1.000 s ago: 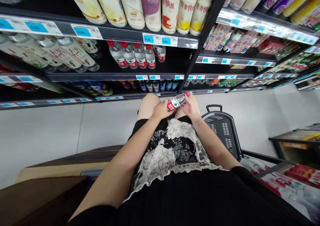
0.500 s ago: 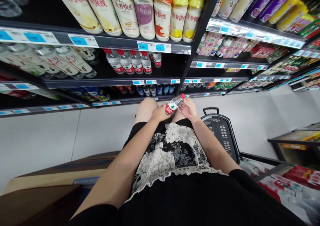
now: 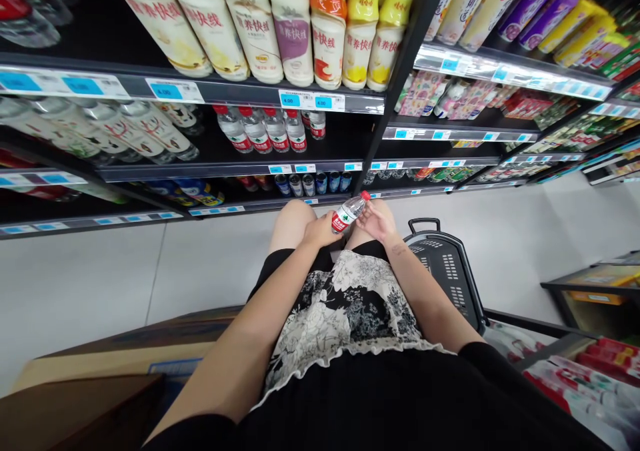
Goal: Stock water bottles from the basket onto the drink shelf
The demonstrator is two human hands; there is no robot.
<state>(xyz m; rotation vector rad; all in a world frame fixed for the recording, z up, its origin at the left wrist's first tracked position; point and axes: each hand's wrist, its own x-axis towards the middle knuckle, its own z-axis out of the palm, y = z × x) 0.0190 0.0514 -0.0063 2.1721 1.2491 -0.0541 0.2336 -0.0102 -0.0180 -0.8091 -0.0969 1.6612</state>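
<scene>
A small clear water bottle (image 3: 344, 219) with a red cap and a red, white and green label lies tilted above my lap, its cap end pointing up and right. My left hand (image 3: 320, 231) is wrapped round its lower end. My right hand (image 3: 379, 222) is at the neck, just below the cap, with bent fingers against the bottle; some fingertips are hidden behind it. On the shelf ahead stand several similar red-capped water bottles (image 3: 274, 131).
A black shopping basket (image 3: 450, 264) with a raised handle stands on the floor to my right. Shelves ahead hold milk drink bottles (image 3: 253, 31) and small cans (image 3: 309, 184). Cardboard (image 3: 100, 364) lies behind at left; wrapped bottle packs (image 3: 585, 384) are at lower right.
The view has tipped slightly upward, so the shelves sit a little lower in the picture. Both hands keep their places on the bottle.
</scene>
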